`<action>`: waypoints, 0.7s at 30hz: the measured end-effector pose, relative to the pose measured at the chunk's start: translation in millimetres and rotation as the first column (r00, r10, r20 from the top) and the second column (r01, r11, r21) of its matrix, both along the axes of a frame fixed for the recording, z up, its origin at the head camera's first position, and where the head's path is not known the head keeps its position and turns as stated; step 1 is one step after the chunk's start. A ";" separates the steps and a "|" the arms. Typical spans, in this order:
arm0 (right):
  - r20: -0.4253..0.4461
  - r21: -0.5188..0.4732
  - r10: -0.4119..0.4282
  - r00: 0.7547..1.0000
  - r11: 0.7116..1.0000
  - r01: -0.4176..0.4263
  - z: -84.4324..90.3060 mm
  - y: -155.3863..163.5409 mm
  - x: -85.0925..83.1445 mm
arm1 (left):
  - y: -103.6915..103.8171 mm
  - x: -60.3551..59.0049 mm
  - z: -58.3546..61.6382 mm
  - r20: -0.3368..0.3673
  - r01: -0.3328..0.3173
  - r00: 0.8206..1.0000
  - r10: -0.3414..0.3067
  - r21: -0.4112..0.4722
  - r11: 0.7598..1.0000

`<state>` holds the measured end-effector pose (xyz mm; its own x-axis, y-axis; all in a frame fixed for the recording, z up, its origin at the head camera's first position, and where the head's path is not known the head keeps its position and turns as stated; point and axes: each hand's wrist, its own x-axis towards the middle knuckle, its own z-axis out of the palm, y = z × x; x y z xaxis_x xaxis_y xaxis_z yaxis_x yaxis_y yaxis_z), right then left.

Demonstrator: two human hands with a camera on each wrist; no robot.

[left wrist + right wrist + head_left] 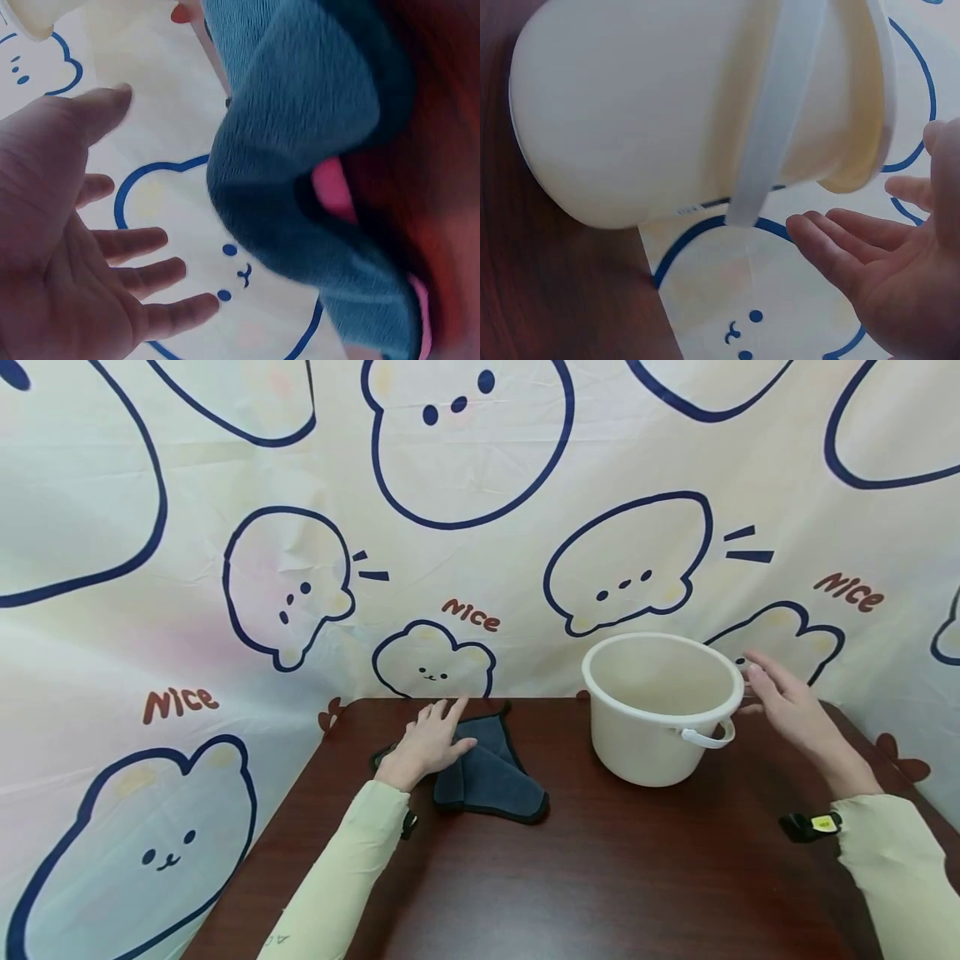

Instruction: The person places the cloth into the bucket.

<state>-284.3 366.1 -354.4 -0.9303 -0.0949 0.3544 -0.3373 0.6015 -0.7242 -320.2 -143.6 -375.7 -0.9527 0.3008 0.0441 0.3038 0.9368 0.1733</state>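
Note:
A blue-grey cloth [498, 781] with a dark border lies rumpled on the table. In the left wrist view the cloth [300, 97] rises in a fold, and a bit of pink shows under it. My left hand [427, 742] is over the cloth's left part, fingers spread and nothing held; the left wrist view has a gap between the fingers and the fold. A cream plastic bucket [637, 745] stands upright at the back right, its white handle [708, 740] hanging down. Right of its rim, my right hand [885, 262] has its fingers extended and grips nothing.
The dark brown table [585, 885] reaches back to a cloth backdrop [510, 568] printed with cartoon bears. That backdrop also runs along the left and right sides. Part of a small dark item [381, 755] shows behind the left wrist.

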 end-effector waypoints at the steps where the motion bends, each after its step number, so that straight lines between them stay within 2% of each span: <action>1: 0.005 -0.008 -0.001 1.000 1.000 0.001 -1.4 -0.6 0.0 | 1.9 -0.2 -2.3 0.011 -0.006 1.000 0.006 0.006 1.000; 9: 0.037 -0.035 -0.067 0.997 0.997 0.068 -4.7 -11.2 3.2 | 13.4 2.4 -16.9 0.107 -0.054 0.993 0.053 0.009 0.998; 14: 0.082 -0.037 -0.127 0.988 0.991 0.131 -4.5 -16.7 6.7 | 17.8 2.8 -25.3 0.159 -0.063 0.985 0.065 -0.023 0.998; 21: 0.093 -0.054 -0.150 0.984 0.986 0.156 -7.6 -18.4 6.2 | 19.6 1.0 -40.3 0.209 -0.043 0.976 0.059 -0.081 0.996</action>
<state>-278.1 347.8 -362.1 -0.9601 0.0701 0.2706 -0.1775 0.5951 -0.7838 -319.2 -124.0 -415.9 -0.9522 0.2466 -0.1803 0.2196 0.9629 0.1568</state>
